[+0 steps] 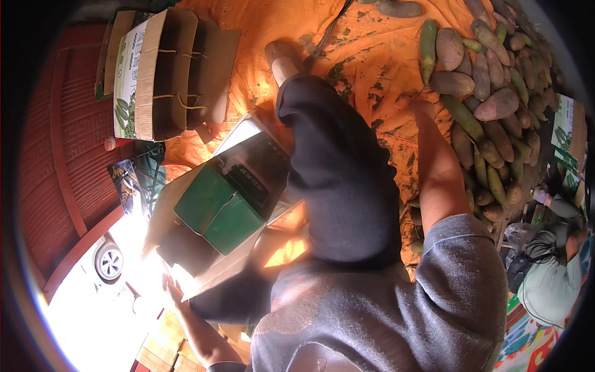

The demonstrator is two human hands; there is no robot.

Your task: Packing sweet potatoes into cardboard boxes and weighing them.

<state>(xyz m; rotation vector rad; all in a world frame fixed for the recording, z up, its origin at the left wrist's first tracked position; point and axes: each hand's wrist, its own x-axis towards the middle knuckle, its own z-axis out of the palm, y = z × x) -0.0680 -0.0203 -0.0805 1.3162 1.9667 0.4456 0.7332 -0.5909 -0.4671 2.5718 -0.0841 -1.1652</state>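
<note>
overhead, from the single head view, the right hand point(423, 106) is seen stretched toward one o'clock, its fingers resting at the near edge of a heap of sweet potatoes point(489, 105) spread on an orange tarp point(372, 56). whether that hand is curled round a tuber or merely laid against the pile cannot be told; the fingers are half hidden against the mottled cloth. the heap lies from twelve to three o'clock of the hand, and most of the tubers have their long axes running roughly from eleven to five o'clock. they are too many and too overlapped to be counted exactly; well over two dozen are shown.

the left hand point(170, 286) is found at about seven o'clock, well apart from the heap, fingers closed on the lower edge of an open cardboard box point(217, 211) with green inner flaps. one such open box is seen. a bundle of flattened cartons point(164, 71), tied with string, lies at eleven o'clock. the right hand is plainly the nearer to the tubers. one dark-trousered leg point(334, 180) is extended between box and heap. another person point(551, 273) is crouched at four o'clock.
</note>
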